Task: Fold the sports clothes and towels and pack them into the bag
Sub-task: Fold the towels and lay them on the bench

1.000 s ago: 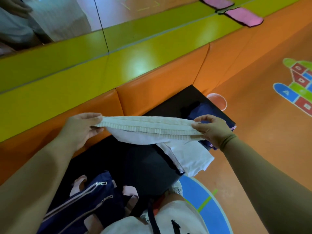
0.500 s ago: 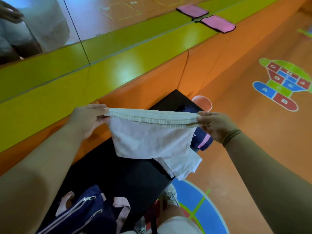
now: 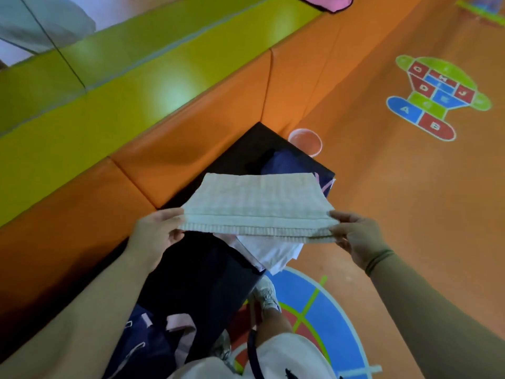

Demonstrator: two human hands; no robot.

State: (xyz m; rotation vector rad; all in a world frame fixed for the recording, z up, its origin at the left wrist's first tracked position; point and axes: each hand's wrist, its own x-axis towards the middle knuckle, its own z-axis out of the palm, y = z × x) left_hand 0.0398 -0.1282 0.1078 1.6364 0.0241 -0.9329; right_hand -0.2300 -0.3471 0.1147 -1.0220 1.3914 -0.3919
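A cream waffle-weave towel (image 3: pixel 257 203) is stretched flat in the air above the black table (image 3: pixel 196 274). My left hand (image 3: pixel 155 233) pinches its near left corner and my right hand (image 3: pixel 355 236) pinches its near right corner. Under the towel a white garment (image 3: pixel 276 254) lies on the table and hangs over its right edge. A navy garment with pink trim (image 3: pixel 289 165) sits at the far end of the table. The navy bag with pink straps (image 3: pixel 155 340) stands at the near end, partly behind my left forearm.
An orange and green padded bench (image 3: pixel 131 127) runs along the table's left side, with a mirror above it. An orange cup-like disc (image 3: pixel 306 140) sits on the orange floor beyond the table. Painted hopscotch shapes (image 3: pixel 437 97) mark the floor at right. A shoe (image 3: pixel 266 294) shows by the table.
The towel's hanging part has swung up and away from me; it now lies flat and folded between my hands instead of drooping below them. Both hands keep their grip.
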